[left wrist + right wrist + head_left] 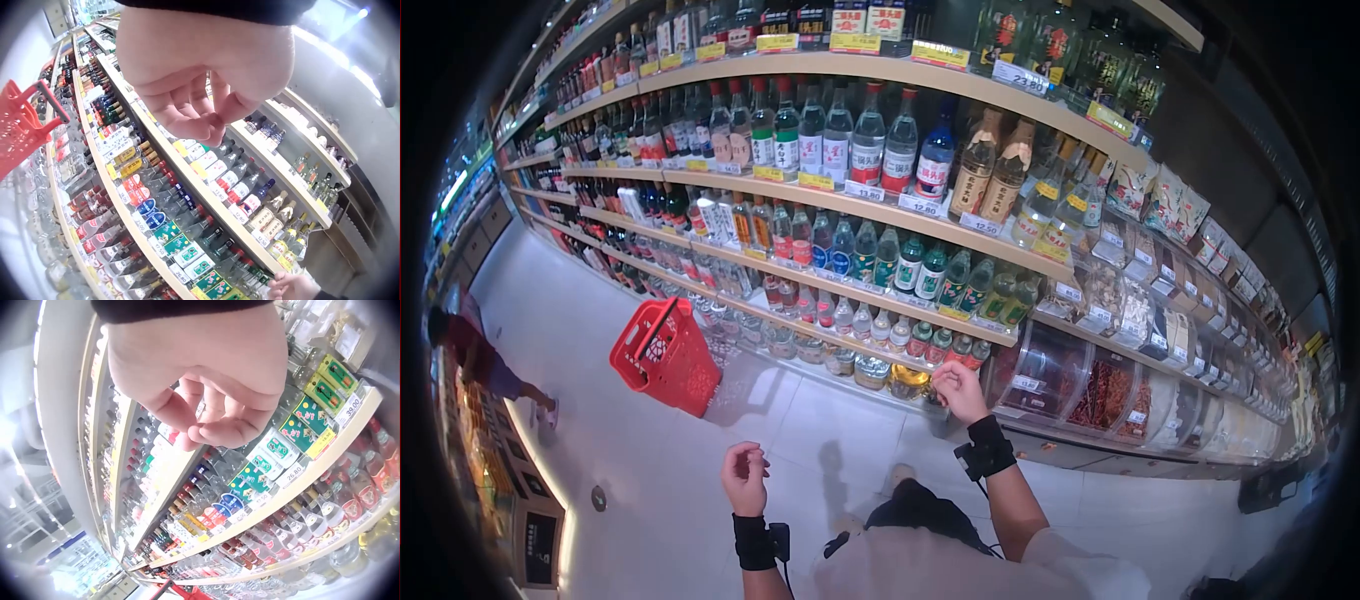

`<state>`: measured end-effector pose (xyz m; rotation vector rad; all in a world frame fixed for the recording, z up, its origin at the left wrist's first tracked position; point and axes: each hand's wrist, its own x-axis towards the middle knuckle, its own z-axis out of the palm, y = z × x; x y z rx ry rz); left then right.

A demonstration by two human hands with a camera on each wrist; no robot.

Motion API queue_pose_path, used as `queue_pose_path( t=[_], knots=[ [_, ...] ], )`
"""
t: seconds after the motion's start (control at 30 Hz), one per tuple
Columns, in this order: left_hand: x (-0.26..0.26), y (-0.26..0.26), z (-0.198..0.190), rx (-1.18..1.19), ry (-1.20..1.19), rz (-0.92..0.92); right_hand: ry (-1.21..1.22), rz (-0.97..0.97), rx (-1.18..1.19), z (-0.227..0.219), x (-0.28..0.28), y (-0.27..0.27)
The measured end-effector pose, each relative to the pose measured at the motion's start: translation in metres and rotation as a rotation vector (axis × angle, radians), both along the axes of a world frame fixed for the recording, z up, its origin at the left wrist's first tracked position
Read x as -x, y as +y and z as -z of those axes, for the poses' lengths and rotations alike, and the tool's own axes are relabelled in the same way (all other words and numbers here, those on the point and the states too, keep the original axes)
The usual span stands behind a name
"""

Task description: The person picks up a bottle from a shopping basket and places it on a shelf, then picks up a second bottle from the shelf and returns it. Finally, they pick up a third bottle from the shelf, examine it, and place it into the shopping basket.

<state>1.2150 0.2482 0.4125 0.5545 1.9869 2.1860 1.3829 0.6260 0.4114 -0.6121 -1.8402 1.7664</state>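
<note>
The right hand (958,390) reaches out to the lowest shelf (820,375) of a shop's bottle aisle, its fingers curled at the tops of the small red-capped bottles (945,345) standing there; the head view shows the fingertips at the caps, but whether they pinch one I cannot tell, and the right wrist view (200,375) shows only bent fingers with the thumb tucked against them and nothing plainly between them; the left hand (745,478) hangs apart in mid-air over the pale floor (650,480), well short of the shelves, its grip loosely curled and holding nothing, as the left wrist view (200,69) confirms; a black strap (988,445) circles the right wrist; a red shopping basket (665,355) stands tilted on the floor just beside the lower shelves, left of both hands; green-labelled bottles (920,270) fill the shelf above the right hand, and clear bins of dried goods (1100,390) sit to its right.
</note>
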Motion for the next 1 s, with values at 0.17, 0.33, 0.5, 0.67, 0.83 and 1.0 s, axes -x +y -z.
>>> queue_pose_path(
  t=[0.17,0.33,0.5,0.67,0.83,1.0],
  knots=[
    [0.014,-0.020,0.012,0.006,-0.040,-0.040,-0.162,-0.070,0.056,-0.004,0.037,-0.016],
    [0.042,-0.047,0.027,0.042,-0.010,-0.124,-0.188,-0.246,0.017,0.035,0.115,-0.016],
    [0.078,-0.077,0.006,0.069,-0.024,-0.206,-0.194,-0.428,0.050,0.038,0.223,-0.037],
    [0.117,-0.088,-0.003,0.128,-0.032,-0.253,-0.160,-0.485,-0.048,0.038,0.300,-0.064],
    [0.136,-0.101,0.001,0.112,-0.096,-0.320,-0.227,-0.526,-0.061,0.060,0.346,-0.079],
    [0.168,-0.131,0.015,0.102,-0.147,-0.326,-0.296,-0.513,0.011,0.051,0.368,-0.099]
  ],
)
